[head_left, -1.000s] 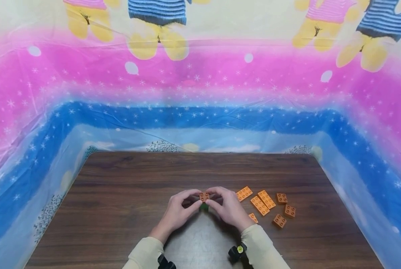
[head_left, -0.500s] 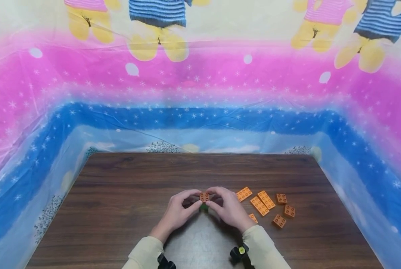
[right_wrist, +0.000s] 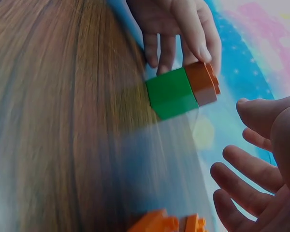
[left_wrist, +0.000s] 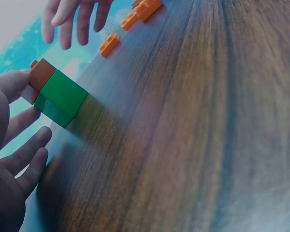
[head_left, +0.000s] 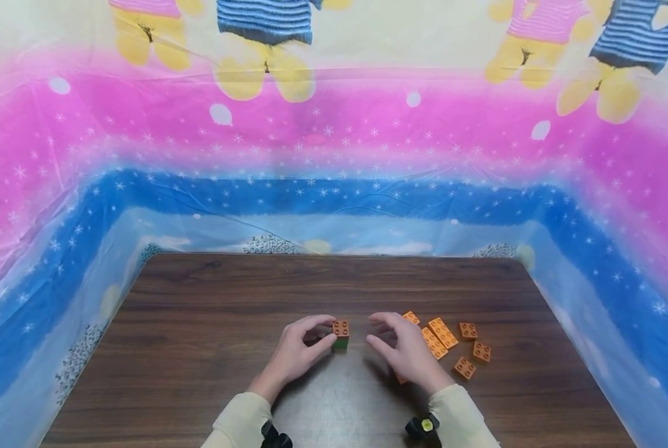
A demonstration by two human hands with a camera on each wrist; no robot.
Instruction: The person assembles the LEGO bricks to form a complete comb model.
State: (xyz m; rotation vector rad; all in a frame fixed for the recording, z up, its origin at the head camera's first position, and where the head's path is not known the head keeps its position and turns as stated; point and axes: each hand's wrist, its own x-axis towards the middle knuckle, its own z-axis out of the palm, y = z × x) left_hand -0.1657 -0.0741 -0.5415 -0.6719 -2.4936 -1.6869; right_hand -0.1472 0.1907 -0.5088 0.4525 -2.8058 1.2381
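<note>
A brown-orange toy brick (head_left: 341, 328) with studs on top sits on a green block (head_left: 341, 343) standing on the table, forming a short upright stack. My left hand (head_left: 302, 348) pinches the brown-orange brick between thumb and index finger at its left side; the other fingers hang loose beside the green block (left_wrist: 62, 99). Apart from the stack, to its right, my right hand (head_left: 409, 353) is held with fingers relaxed and nothing between them. In the right wrist view its fingers (right_wrist: 249, 169) spread with a gap to the brick (right_wrist: 201, 82).
Flat orange bricks (head_left: 443, 333) lie right of the stack, partly hidden by the right hand. Several brown-orange square bricks (head_left: 482, 353) lie farther right. The dark wooden table (head_left: 227, 292) is enclosed by a patterned cloth (head_left: 334, 196) at the back and sides.
My right hand has let go of the brown-orange brick and moved right, its fingers opening. The left hand and the stack have stayed in place.
</note>
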